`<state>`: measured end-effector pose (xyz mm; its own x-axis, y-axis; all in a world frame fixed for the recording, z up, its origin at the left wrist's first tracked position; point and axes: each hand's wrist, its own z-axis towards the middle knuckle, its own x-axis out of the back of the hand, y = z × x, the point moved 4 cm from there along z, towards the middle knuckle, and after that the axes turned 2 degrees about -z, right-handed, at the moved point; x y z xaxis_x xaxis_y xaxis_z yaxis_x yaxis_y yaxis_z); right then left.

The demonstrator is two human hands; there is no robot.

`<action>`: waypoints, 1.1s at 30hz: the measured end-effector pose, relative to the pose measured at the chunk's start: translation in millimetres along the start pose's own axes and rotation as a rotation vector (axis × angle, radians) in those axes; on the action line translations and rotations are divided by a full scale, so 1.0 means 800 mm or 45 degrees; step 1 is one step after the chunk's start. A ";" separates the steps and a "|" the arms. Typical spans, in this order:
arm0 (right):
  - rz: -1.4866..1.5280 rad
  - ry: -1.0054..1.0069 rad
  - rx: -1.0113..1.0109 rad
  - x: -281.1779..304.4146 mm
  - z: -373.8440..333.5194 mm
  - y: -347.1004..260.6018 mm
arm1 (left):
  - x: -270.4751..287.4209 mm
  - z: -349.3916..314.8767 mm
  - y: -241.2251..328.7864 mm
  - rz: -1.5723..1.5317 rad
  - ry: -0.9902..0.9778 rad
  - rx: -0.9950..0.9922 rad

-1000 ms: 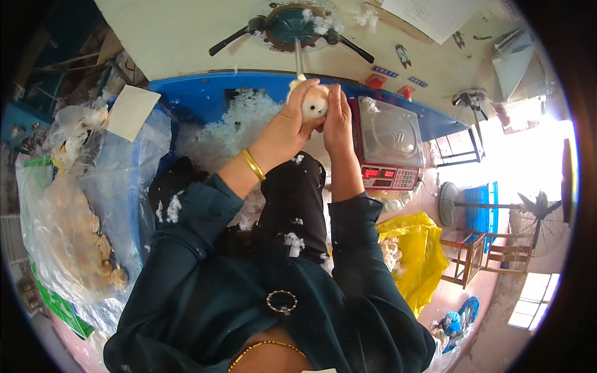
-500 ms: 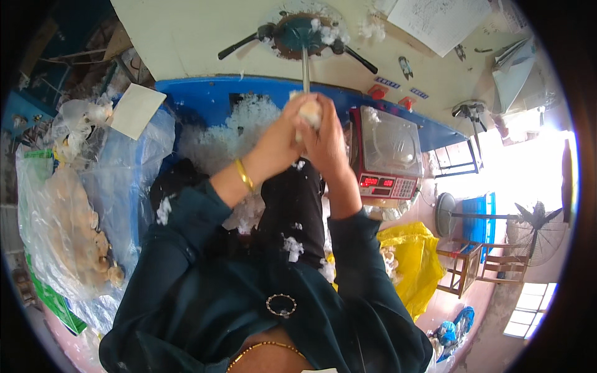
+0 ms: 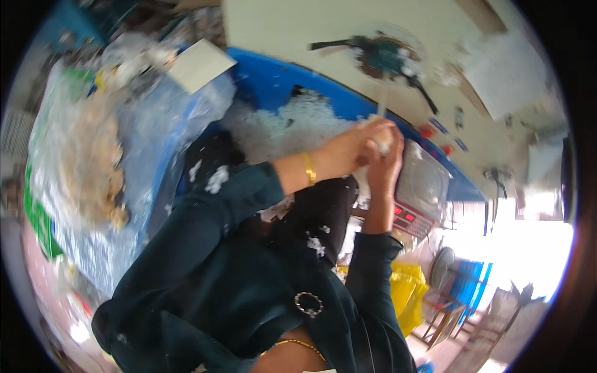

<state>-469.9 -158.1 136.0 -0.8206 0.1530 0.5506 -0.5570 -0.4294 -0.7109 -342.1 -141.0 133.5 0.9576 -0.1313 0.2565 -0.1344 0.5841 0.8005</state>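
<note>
My left hand (image 3: 349, 147) and my right hand (image 3: 387, 166) are both closed around a small cream plush piece (image 3: 383, 140). Most of it is hidden by my fingers, so its exact shape cannot be made out. The piece sits at the near end of a thin metal tube (image 3: 383, 96). That tube comes out of a dark green fitting (image 3: 384, 57) with black handles, set in the pale panel ahead. White fibre stuffing (image 3: 301, 121) lies heaped in the blue tray (image 3: 264, 71) below the panel, left of my hands.
Left stands a large clear plastic bag (image 3: 93, 168) of beige plush pieces, with a card (image 3: 202, 65) beyond it. A red scale (image 3: 413, 214) is close by my right forearm. A yellow bag (image 3: 407, 298) and a wooden chair (image 3: 440, 326) are lower right. Red buttons (image 3: 427, 131) sit on the panel.
The whole view has swung, so the surroundings sit tilted and blurred. My hands appear farther right in the picture, still closed on the plush piece at the tube.
</note>
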 end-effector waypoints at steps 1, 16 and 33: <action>-0.048 -0.009 -0.089 0.003 -0.006 0.000 | 0.000 -0.006 0.004 -0.002 -0.035 0.055; -0.815 -1.009 -0.931 0.311 -0.266 0.287 | 0.312 -0.617 0.094 2.005 1.160 1.965; 0.467 -0.798 0.010 -0.092 -0.070 -0.091 | 0.209 -0.244 0.000 -1.003 0.821 0.740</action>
<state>-375.8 -88.6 122.8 -0.7259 -0.5397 0.4263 -0.2574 -0.3617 -0.8961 -132.4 -6.8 70.9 0.7575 0.2347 -0.6091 0.6171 0.0468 0.7855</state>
